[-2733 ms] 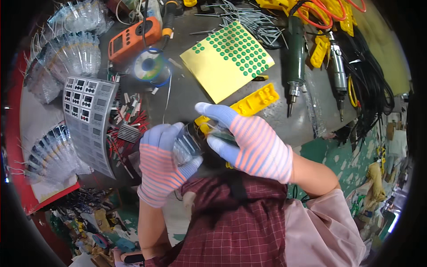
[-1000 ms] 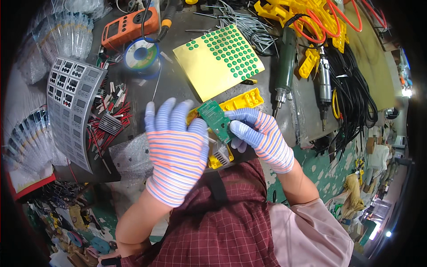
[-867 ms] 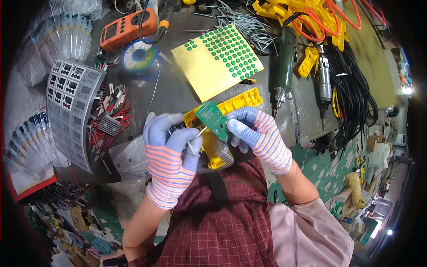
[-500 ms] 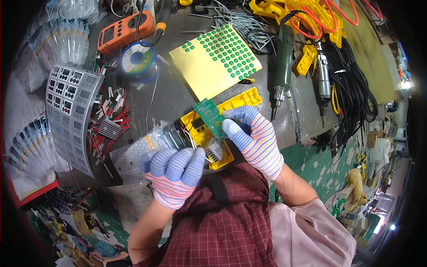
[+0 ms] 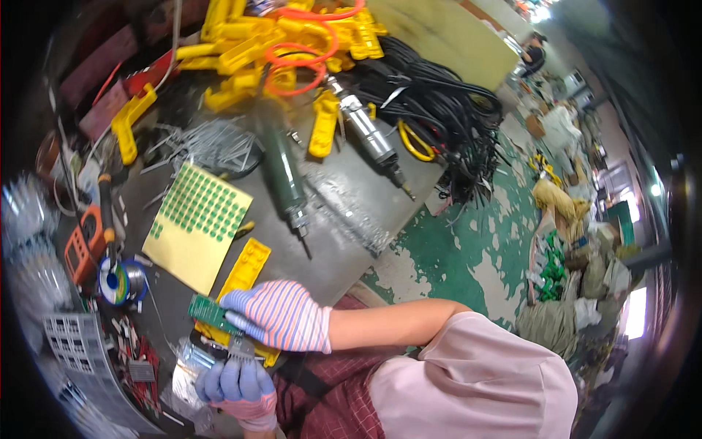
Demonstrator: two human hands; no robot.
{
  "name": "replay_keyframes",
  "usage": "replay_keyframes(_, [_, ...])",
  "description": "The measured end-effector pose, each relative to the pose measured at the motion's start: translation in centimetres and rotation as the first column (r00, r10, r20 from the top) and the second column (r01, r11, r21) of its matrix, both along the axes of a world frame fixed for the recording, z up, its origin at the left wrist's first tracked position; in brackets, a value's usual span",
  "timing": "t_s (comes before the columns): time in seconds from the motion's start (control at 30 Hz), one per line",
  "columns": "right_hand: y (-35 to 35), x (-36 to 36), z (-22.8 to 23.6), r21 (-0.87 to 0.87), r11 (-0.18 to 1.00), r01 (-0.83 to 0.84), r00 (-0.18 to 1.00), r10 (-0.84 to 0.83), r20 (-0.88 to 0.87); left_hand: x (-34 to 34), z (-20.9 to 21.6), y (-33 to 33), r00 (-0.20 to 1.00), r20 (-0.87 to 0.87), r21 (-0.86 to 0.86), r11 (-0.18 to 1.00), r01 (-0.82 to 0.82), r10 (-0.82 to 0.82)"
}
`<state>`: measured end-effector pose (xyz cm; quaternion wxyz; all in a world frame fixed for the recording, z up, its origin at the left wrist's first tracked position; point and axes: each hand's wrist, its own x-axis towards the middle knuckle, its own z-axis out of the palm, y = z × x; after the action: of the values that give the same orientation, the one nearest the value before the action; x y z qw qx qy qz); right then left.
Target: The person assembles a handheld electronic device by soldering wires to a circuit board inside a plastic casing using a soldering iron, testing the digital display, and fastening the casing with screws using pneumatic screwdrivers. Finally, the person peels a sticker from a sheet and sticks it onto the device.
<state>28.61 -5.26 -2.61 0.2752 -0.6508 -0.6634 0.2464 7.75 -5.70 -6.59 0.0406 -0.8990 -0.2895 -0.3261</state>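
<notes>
My right hand point(image 5: 281, 316), in a striped knit glove, pinches a green circuit board point(image 5: 208, 312) by its right end. The board is over a yellow plastic housing point(image 5: 247, 265) that lies at the table's near edge. My left hand point(image 5: 238, 388), gloved alike, is just below it with fingers curled. What those fingers hold, if anything, is hidden. Right above their tips sits a grey finned metal heat sink point(image 5: 240, 347). Beside the left hand lies a clear plastic bag point(image 5: 189, 358).
A yellow sheet of green round stickers point(image 5: 197, 201) lies beyond the housing. Left are a solder spool point(image 5: 123, 281), an orange meter point(image 5: 85, 245) and a grey label sheet point(image 5: 91, 366). Farther off are a green power screwdriver point(image 5: 281, 172), a silver one point(image 5: 365, 130), screws point(image 5: 212, 143) and black cables point(image 5: 431, 95).
The view has swung to the right, so the bench things appear farther left. My right hand still holds the circuit board; my left hand has come closer below it, by the heat sink.
</notes>
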Motion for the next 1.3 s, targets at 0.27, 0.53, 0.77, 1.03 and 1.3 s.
replay_keyframes(0.27, [-1.2, 15.2, 5.4, 0.280, 0.937, 0.207, 0.927, -0.279, 0.251, -3.9, 3.1, -3.7, 0.991, 0.122, -0.187, 0.980, 0.069, -0.047])
replay_keyframes(0.53, [-8.4, 44.5, 11.2, 0.449, 0.728, 0.518, -0.019, -0.516, 0.857, -2.7, 5.9, -0.8, 0.961, 0.262, 0.010, 0.996, -0.089, 0.083])
replay_keyframes(0.77, [-10.9, 39.3, 18.4, 0.114, 0.656, 0.747, 0.523, -0.684, 0.509, -1.3, 8.3, 2.0, 0.958, 0.285, -0.046, 0.998, 0.052, -0.036])
replay_keyframes(1.03, [-7.4, 18.5, 23.4, -0.291, 0.823, 0.488, 0.759, -0.565, -0.323, 8.4, 12.3, 5.4, 0.939, 0.240, 0.063, 0.969, 0.240, -0.248])
replay_keyframes(1.3, [8.7, 8.4, 12.6, -0.307, 0.950, -0.048, 0.385, -0.266, -0.884, 9.6, 9.8, 4.8, 0.942, 0.177, 0.173, 0.951, 0.256, -0.285])
